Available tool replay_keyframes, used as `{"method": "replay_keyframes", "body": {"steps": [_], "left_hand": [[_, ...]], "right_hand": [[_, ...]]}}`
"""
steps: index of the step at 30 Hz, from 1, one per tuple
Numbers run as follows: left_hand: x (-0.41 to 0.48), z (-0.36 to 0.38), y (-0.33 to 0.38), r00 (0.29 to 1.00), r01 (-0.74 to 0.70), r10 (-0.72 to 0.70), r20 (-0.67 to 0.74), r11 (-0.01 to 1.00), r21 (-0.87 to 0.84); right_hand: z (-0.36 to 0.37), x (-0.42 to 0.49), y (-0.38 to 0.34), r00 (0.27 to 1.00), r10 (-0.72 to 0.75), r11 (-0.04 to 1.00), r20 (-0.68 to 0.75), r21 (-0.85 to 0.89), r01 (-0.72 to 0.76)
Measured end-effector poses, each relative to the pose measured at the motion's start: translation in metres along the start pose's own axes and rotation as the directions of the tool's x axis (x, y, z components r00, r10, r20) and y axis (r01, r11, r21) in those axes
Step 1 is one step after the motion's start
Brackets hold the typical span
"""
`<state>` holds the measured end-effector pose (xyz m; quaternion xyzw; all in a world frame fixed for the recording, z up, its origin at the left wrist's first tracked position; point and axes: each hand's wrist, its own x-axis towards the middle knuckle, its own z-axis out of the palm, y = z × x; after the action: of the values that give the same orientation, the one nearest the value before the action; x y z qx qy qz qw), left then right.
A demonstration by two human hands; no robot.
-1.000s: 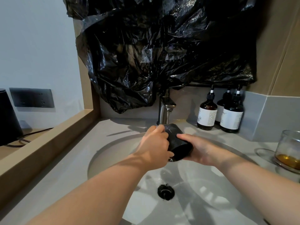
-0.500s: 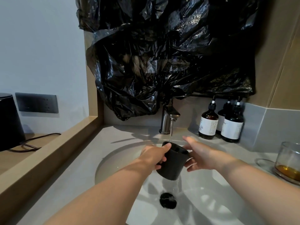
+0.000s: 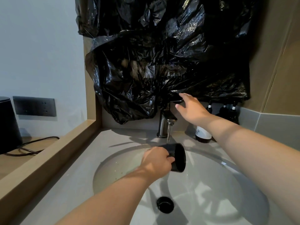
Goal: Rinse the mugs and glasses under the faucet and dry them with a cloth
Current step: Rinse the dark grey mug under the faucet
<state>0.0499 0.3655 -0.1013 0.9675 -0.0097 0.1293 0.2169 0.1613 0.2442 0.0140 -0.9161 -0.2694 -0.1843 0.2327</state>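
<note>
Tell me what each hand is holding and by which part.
The left hand grips the round black mug around its side wall. The right hand holds nothing, open by the metal faucet.

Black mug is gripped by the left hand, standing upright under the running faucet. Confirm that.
Not upright. In the head view the black mug lies tipped on its side, mouth toward the right, gripped by the left hand under the running faucet.

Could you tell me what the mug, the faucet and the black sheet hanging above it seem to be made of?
The mug: matte black, probably ceramic, possibly plastic; dull, even surface. The faucet: brushed metal, judging by its grey satin sheen. The black sheet: thin glossy plastic film; it crinkles and catches sharp highlights.
</note>
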Motion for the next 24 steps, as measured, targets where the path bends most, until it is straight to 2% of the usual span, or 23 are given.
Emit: {"method": "replay_keyframes", "body": {"steps": [1,3,6,9,12,18,24], "left_hand": [[-0.001,0.0,0.0,0.992,-0.127,0.127,0.007,0.98,0.15],[-0.003,-0.001,0.001,0.934,-0.353,0.341,0.109,0.826,0.438],[-0.007,-0.002,0.006,0.876,-0.467,0.425,0.227,0.631,0.62],[-0.008,-0.001,0.012,0.858,-0.496,0.434,0.274,0.563,0.661],[-0.007,0.002,0.014,0.878,-0.461,0.394,0.272,0.542,0.703],[-0.008,0.001,0.014,0.879,-0.432,0.397,0.264,0.428,0.794],[-0.014,-0.001,0.018,0.87,-0.454,0.379,0.315,0.368,0.812]], "right_hand": [[0.001,0.004,-0.001,0.999,0.014,1.0,0.052,-0.015,-0.014],[0.002,0.006,-0.003,0.996,0.04,0.999,0.079,-0.032,-0.037],[0.006,0.001,0.005,0.999,0.031,0.999,0.032,-0.044,-0.03],[0.012,-0.01,0.013,1.0,-0.006,0.996,0.026,-0.093,0.008],[0.013,-0.013,0.014,1.0,0.002,0.998,0.011,-0.057,-0.001],[0.015,-0.015,0.01,0.999,0.022,0.997,0.023,-0.072,-0.02],[0.009,-0.027,0.009,0.992,0.058,0.998,0.111,-0.009,-0.058]]}}
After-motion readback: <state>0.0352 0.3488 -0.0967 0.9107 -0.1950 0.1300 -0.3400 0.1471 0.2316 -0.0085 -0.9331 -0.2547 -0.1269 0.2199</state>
